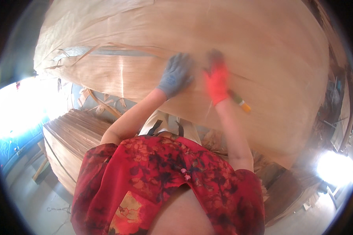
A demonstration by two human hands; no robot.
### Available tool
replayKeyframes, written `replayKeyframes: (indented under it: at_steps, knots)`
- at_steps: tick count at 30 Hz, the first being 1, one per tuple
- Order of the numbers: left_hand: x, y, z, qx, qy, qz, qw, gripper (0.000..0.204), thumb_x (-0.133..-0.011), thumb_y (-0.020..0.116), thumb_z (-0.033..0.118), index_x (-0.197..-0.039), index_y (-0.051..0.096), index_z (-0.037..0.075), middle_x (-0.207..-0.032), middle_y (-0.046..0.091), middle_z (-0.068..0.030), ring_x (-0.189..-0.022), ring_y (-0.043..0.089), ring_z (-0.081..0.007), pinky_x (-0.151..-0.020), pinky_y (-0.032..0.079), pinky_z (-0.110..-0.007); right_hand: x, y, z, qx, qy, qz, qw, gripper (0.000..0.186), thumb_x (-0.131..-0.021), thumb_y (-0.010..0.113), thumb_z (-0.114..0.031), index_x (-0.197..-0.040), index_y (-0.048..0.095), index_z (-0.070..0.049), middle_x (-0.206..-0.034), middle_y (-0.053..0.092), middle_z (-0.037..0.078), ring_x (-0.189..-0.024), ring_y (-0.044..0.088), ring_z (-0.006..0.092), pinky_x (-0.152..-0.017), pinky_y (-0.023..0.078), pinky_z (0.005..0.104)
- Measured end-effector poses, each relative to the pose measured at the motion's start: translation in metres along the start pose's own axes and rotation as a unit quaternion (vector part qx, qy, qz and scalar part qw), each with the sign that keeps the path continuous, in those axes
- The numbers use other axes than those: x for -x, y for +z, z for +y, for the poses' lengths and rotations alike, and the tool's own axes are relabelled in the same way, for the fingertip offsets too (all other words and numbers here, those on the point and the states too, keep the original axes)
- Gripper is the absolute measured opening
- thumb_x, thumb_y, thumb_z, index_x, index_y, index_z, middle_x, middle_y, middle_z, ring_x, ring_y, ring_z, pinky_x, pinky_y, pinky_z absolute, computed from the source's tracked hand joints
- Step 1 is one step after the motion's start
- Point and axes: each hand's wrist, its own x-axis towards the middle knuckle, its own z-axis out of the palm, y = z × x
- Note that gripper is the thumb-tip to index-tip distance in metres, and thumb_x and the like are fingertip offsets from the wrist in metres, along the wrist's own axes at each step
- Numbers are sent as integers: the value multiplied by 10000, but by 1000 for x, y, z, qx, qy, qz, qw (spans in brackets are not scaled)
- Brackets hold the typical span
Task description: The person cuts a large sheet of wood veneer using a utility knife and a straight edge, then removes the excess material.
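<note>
A broad, pale wood veneer sheet (270, 74) spreads before me, with a long split (117, 51) on its left side. My left hand (174, 75), in a grey-blue glove, lies on the sheet with its fingers stretched out. To its right, my right hand (217, 81) wears a red glove with dark fingertips and is over the veneer. Motion smears its fingers, though the thumb points out to the left. A handle (241, 102) in green, white and yellow sticks out beside the right wrist. Whether that hand grips it, I cannot tell.
A stack of veneer sheets (72, 135) stands at the lower left, with torn wood strips (102, 103) near it. More stacked wood (282, 188) is at the lower right. Bright light (335, 167) glares at the right, and blue sheeting (19, 137) shows at the left.
</note>
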Motion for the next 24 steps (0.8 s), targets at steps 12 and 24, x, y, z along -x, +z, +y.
replayKeyframes:
  at_steps: [12,24]
  knots:
    - [35,-18,-18,-1,35,47,998,640,-962,589,312,-1516,367,81,-1582,322,-195,-1477,269,-402,-1216,171,-526,1,26,10,281,-39,-96,954,615,-944,566,-342,-1489,437,-87,-1554,414,125,-1444,331,350,-1203,185,545]
    - [54,-21,-23,-17,-17,3,1000,650,-964,580,347,-1516,372,75,-1591,310,-195,-1486,255,-395,-1218,172,-523,2,21,6,293,-35,-104,950,626,-946,553,-373,-1492,432,-90,-1553,418,122,-1452,323,347,-1209,174,553]
